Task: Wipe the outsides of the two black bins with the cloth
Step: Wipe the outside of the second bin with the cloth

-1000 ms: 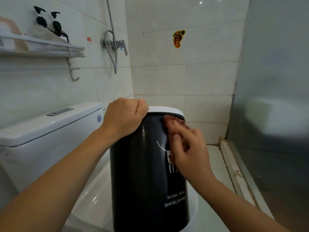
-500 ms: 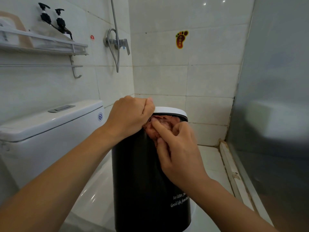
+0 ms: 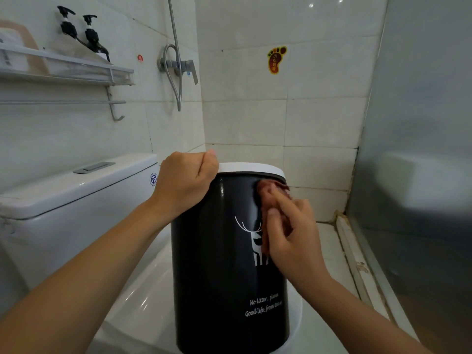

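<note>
Item: black bin (image 3: 219, 264), one in view, with a white rim and white deer print and lettering on its side. It is standing upright on the closed toilet lid (image 3: 143, 297), toward the lid's front edge.

Left hand (image 3: 185, 183): fingers are curling tight over the bin's rim at its near left edge, gripping it.

Right hand (image 3: 293, 233): fingers are lying fairly straight, pressing a reddish-brown cloth (image 3: 268, 192) flat against the bin's upper right side, just under the rim; the cloth is partly covering the deer print. Motion blur is softening the fingers.

Surroundings: white toilet tank (image 3: 76, 198) is sitting behind the lid at left. Wall shelf (image 3: 69, 70) is carrying two pump bottles (image 3: 84, 34). Shower valve (image 3: 178, 66) and foot-shaped sticker (image 3: 276, 60) are hanging on the tiled walls. Frosted glass panel (image 3: 419, 149) is standing at right.
</note>
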